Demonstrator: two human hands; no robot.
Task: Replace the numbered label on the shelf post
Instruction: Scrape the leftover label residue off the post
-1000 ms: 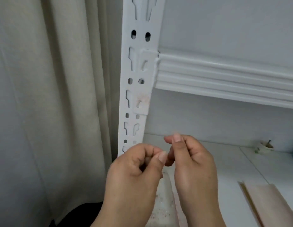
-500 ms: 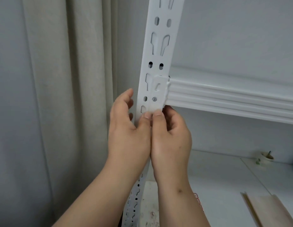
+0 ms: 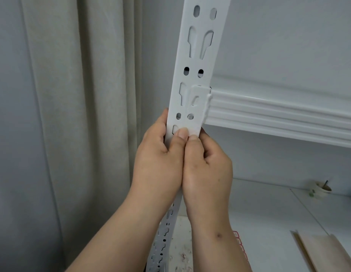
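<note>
White post, two hands, both thumbs on one spot

Bare forearms, two of them, rise from the bottom edge to the shelf post point(image 3: 192, 107), a white perforated steel strip whose long axis runs upright and leans slightly right toward its top. The left hand point(image 3: 158, 163) curls round the post's left edge, gripping it, thumb pressed on the front face. The right hand point(image 3: 207, 169), touching the left, wraps the post's right edge, its thumb beside the other. Both thumbs press just below one white bracket plate point(image 3: 197, 107); whether a label lies under them cannot be told. Right of the post, one ribbed white shelf beam point(image 3: 278, 116) runs off sideways. Below it, well right of the post, sit one tape roll point(image 3: 321, 190) and folded beige paper point(image 3: 323, 252). Left of the post hangs one curtain point(image 3: 72, 114).
</note>
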